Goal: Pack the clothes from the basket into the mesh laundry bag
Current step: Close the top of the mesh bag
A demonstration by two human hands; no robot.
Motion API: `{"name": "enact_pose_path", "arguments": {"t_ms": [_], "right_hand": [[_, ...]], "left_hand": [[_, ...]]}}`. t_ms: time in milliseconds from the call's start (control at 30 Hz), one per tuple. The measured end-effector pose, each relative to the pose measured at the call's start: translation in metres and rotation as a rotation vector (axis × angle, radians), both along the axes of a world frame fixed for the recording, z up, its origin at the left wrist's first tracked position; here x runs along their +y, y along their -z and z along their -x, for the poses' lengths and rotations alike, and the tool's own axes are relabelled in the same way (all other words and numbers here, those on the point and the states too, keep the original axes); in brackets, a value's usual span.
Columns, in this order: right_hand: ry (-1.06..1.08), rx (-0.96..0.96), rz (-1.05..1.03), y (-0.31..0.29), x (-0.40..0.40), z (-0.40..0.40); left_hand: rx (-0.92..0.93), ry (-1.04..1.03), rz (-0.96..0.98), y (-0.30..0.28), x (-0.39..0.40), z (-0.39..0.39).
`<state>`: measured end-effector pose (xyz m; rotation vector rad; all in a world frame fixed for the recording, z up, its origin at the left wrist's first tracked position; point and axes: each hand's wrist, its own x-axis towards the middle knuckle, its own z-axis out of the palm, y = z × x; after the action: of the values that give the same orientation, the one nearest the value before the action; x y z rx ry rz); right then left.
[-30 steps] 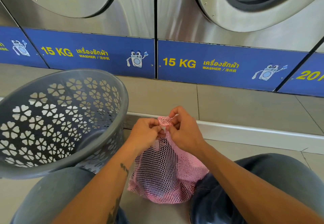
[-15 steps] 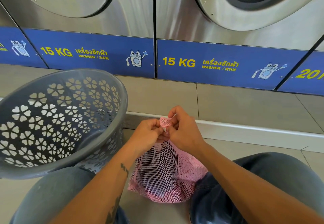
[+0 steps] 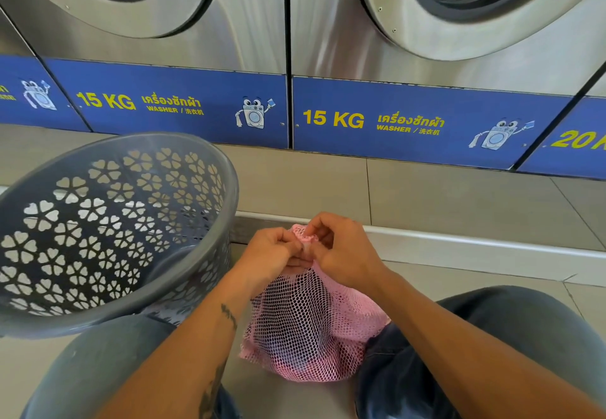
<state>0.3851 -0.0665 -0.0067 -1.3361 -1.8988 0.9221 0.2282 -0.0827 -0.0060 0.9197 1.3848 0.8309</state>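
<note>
A pink mesh laundry bag [image 3: 311, 330] stands on the floor between my knees, bulging with dark and pink clothes inside. Its top is gathered into a small bunch. My left hand [image 3: 272, 254] and my right hand [image 3: 344, 251] both pinch that gathered neck, fingers curled, close together. To the left, the grey plastic basket [image 3: 210, 189] with flower-shaped cut-outs leans against my left knee; the part of its inside that shows holds no clothes.
Steel washing machines [image 3: 249, 25] with blue 15 KG panels line the back. A raised tiled step with a white edge strip [image 3: 475, 244] runs across in front of them. My legs in grey trousers [image 3: 524, 336] flank the bag.
Both hands stay at the bag's neck and their fingers have shifted slightly on the gathered top. The bag and basket have not moved.
</note>
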Motion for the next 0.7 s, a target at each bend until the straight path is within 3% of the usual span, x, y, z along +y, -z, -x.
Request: {"name": "enact_pose_path", "arguments": {"t_ms": [100,267,533,700], "right_hand": [[-0.008,-0.038,0.014,-0.001,0.004,-0.002],[-0.074,-0.136,0.090,-0.009,0.013,-0.004],[-0.118,-0.337,0.139,-0.019,0.026,-0.030],[-0.117,-0.331,0.154,-0.019,0.026,-0.029]], "left_hand": [[0.064,0.037,-0.017,0.002,0.002,0.006],[0.348,-0.014,-0.118,0.001,0.007,0.017],[0.461,-0.072,-0.155,-0.002,0.015,0.020],[0.485,-0.077,-0.199,0.001,0.020,0.017]]}}
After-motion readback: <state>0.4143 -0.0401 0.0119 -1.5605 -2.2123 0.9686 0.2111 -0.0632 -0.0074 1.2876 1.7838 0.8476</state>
